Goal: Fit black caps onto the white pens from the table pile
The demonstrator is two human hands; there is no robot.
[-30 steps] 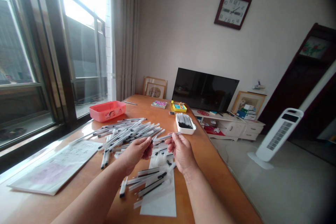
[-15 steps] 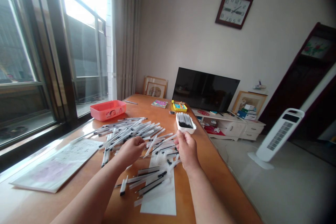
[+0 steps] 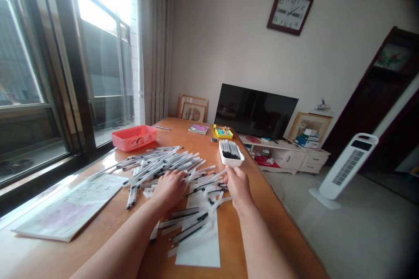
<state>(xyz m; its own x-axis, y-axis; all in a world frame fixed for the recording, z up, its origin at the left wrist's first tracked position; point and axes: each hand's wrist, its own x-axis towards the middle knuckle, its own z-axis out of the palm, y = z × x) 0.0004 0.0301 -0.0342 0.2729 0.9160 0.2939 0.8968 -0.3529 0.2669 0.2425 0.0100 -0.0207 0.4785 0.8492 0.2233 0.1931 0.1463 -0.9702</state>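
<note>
A loose pile of clear pen barrels and black-tipped pens (image 3: 170, 161) covers the middle of the table. My left hand (image 3: 170, 187) rests at its near right side, fingers curled down among the pens; what they grip is hidden. To the right, my right hand (image 3: 238, 185) is closed in a pinch, with a pale, clear pen tube (image 3: 220, 175) running from its fingertips toward the pile. Just beyond that hand stands a white box (image 3: 234, 161) packed with upright, clear, black-ended pens. More barrels and dark refills (image 3: 190, 226) lie nearer me across a white paper sheet (image 3: 199, 255).
A red plastic basket (image 3: 134, 138) stands at the table's back left, and a paper booklet (image 3: 70, 207) lies at the left. Farther back are a colourful booklet (image 3: 198, 129), a yellow box (image 3: 223, 132) and a single pen (image 3: 163, 128). The table's right edge runs beside my right arm.
My left hand has moved slightly forward and right, onto the pens. My right hand has shifted a little right and down, away from the white box.
</note>
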